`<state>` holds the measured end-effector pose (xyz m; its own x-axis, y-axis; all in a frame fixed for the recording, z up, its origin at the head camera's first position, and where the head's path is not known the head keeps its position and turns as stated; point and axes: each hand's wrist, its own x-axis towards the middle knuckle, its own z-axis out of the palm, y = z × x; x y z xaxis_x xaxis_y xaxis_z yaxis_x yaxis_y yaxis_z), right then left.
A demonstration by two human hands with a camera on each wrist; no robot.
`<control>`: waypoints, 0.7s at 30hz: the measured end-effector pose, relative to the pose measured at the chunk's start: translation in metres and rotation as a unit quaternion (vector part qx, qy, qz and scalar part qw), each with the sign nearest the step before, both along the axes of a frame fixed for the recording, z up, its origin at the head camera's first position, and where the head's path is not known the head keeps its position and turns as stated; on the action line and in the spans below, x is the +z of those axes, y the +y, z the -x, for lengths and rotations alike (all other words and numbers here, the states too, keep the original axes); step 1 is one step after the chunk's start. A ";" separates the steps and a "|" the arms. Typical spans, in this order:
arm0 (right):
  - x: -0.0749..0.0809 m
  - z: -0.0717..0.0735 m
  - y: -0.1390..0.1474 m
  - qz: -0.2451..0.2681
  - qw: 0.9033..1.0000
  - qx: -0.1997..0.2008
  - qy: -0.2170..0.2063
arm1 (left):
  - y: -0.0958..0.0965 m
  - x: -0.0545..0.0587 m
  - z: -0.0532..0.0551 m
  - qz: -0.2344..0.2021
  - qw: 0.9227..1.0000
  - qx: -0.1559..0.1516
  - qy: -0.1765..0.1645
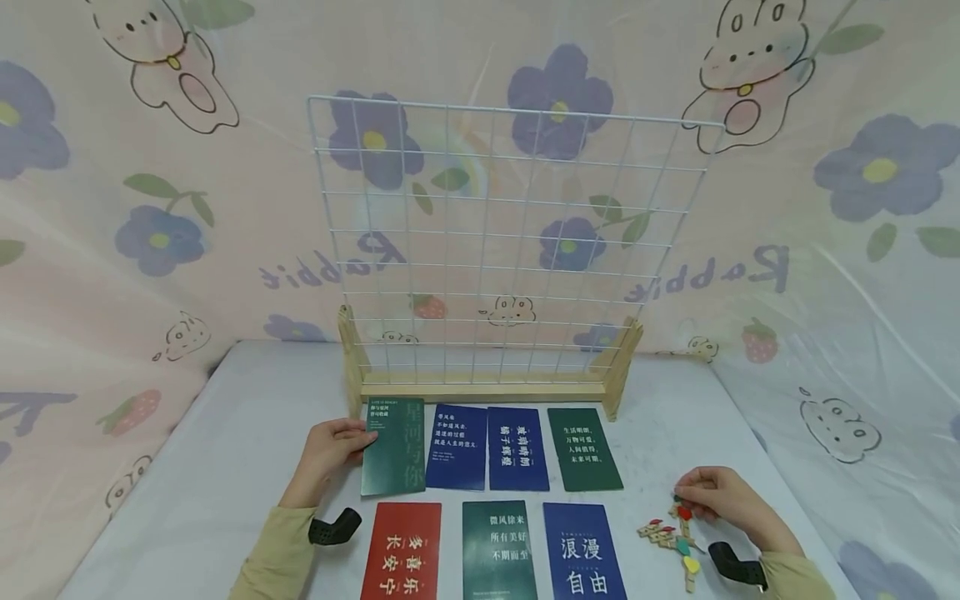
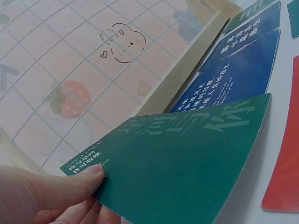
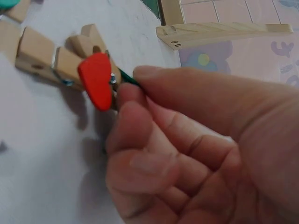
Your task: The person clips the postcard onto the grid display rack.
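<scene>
My left hand pinches a green card by its left edge. In the left wrist view the thumb lies over the printed side of this green card, which tilts up in front of the wire rack. My right hand is at a small pile of wooden clothespins with coloured ornaments. Between thumb and forefinger it pinches a wooden clothespin by a dark green part, mostly hidden by the fingers. A red heart-shaped ornament on another clothespin sits right beside the fingertips.
A white wire grid stands upright in a wooden base at the back of the white table. Several blue and green cards lie in a row before it. Nearer lie a red card, another green one and a blue one.
</scene>
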<state>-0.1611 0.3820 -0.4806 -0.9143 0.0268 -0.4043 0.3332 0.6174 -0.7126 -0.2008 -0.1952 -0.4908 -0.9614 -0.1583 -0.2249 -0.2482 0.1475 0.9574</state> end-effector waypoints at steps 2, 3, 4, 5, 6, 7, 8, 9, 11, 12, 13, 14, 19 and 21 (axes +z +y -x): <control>0.000 0.002 -0.001 0.001 1.000 -0.007 -0.002 | 0.000 0.000 0.000 0.000 1.000 0.001 -0.001; 0.000 0.002 -0.002 0.001 1.000 -0.011 -0.003 | -0.001 0.000 0.000 0.000 1.000 0.002 -0.001; 0.000 0.003 -0.003 0.001 1.000 -0.015 -0.004 | -0.001 0.000 0.000 -0.001 1.000 0.003 -0.002; 0.000 0.004 -0.003 -0.001 1.000 -0.014 -0.002 | -0.001 0.000 0.000 -0.001 1.000 0.002 -0.003; 0.000 0.004 -0.002 -0.001 1.000 -0.008 0.001 | -0.001 0.000 0.001 -0.001 1.000 0.003 -0.004; -0.001 0.005 -0.002 -0.002 1.000 -0.010 0.003 | -0.001 0.000 0.001 -0.002 1.000 0.003 -0.004; -0.001 0.005 -0.002 -0.005 1.000 -0.010 0.005 | -0.001 0.000 0.001 -0.002 1.000 0.003 -0.004; -0.002 0.005 -0.002 -0.007 1.000 -0.011 0.007 | -0.001 0.000 0.001 -0.003 1.000 0.004 -0.004; -0.003 0.006 -0.001 -0.011 1.000 -0.009 0.010 | -0.001 0.000 0.001 -0.003 1.000 0.005 -0.004; -0.004 0.007 -0.001 -0.012 1.000 -0.010 0.011 | -0.001 0.000 0.001 -0.004 1.000 0.006 -0.004; -0.005 0.007 -0.001 -0.015 1.000 -0.017 0.009 | -0.001 0.000 0.001 -0.006 1.000 0.008 -0.004; -0.005 0.008 -0.001 -0.017 1.000 -0.017 0.008 | -0.001 0.000 0.001 -0.007 1.000 0.008 -0.004; -0.006 0.009 -0.004 -0.021 1.000 -0.020 0.001 | -0.001 -0.002 0.000 -0.014 1.000 0.009 -0.001; -0.006 0.010 -0.005 -0.019 1.000 -0.018 0.004 | -0.001 -0.002 0.000 -0.017 1.000 0.006 0.003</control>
